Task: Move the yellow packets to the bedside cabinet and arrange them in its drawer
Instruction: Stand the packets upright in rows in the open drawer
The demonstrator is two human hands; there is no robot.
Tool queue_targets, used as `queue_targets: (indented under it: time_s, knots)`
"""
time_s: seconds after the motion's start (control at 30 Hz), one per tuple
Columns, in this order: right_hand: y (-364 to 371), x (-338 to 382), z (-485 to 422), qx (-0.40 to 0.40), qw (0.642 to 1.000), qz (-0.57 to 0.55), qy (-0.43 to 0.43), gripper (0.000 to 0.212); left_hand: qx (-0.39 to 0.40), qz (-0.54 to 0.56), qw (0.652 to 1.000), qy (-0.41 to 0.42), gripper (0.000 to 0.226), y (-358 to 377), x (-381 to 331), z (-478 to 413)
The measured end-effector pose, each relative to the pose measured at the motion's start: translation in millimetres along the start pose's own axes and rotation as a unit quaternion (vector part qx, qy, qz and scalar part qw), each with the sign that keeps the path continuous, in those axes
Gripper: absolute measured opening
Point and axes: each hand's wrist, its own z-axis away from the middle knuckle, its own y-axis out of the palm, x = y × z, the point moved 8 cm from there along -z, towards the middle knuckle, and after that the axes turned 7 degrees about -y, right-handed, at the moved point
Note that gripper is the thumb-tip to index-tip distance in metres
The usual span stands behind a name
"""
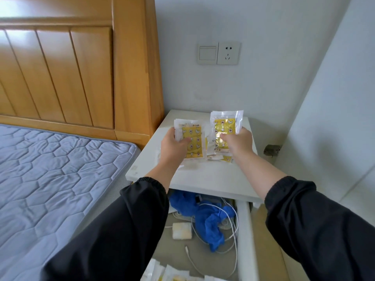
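Observation:
My left hand (174, 147) grips a stack of yellow packets (192, 141) over the white bedside cabinet top (213, 177). My right hand (236, 141) grips a second stack of yellow packets (224, 124), lifted a little higher. A few more packets (220, 157) lie on the top beneath that hand. The cabinet's drawer (246, 230) stands pulled out below my arms. Several clear-wrapped packets (172, 273) lie at its front end, cut off by the frame's bottom edge.
Inside the drawer are a crumpled blue cloth (205, 213), white cables (233, 236) and a small white charger block (182, 230). A bed with a blue quilted mattress (50, 179) and wooden headboard (81, 67) stands to the left. A switch and socket (219, 53) sit on the wall.

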Motion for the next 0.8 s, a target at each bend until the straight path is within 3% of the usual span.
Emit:
queue_targets:
  time_s: [0.2,0.57,0.8]
  knots:
    - [-26,-22,61,0.024,0.991,-0.099,0.088,0.041,0.013,-0.025,1.000,0.003,0.012,-1,7,53]
    - [-47,-64,152,0.059,0.975,-0.163,0.136,0.024,0.052,0.040,0.994,-0.082,0.014,-23,85,123]
    - [-28,-123,202,0.066,0.960,-0.156,0.224,0.011,0.008,0.006,0.985,-0.173,0.014,-56,167,144]
